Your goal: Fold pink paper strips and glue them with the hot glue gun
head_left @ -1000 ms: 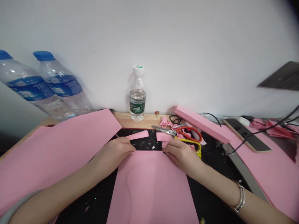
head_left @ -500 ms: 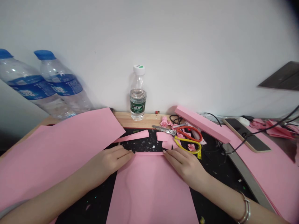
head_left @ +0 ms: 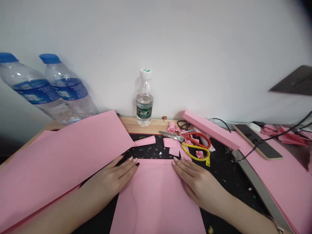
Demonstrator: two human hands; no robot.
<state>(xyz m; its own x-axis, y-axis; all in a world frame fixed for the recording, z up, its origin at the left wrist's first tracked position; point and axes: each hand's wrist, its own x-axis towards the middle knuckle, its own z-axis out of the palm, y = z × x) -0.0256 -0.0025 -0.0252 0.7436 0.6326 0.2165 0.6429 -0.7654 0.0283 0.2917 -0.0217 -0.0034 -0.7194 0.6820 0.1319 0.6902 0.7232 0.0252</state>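
A pink sheet (head_left: 156,198) lies in front of me on the black mat (head_left: 143,152), with a narrow folded strip along its far edge. My left hand (head_left: 119,174) rests flat at the left end of that fold, fingers extended and slightly spread. At the right end of the fold lies my right hand (head_left: 195,177), its fingers stretched out on the paper. Neither hand grips anything. Beyond my right hand are scissors (head_left: 195,143) with one orange and one yellow handle, lying among small pink paper pieces (head_left: 170,142).
A large pink sheet (head_left: 70,156) covers the left side. Two big bottles (head_left: 70,89) lean at the wall, and a small bottle (head_left: 144,107) stands upright. At right are a long pink folded strip (head_left: 212,130), a phone (head_left: 258,141) and black cables.
Both hands have gone from fingertips gathered at the fold to lying flatter over its ends. The fold now looks pressed down. The large left sheet has shifted slightly.
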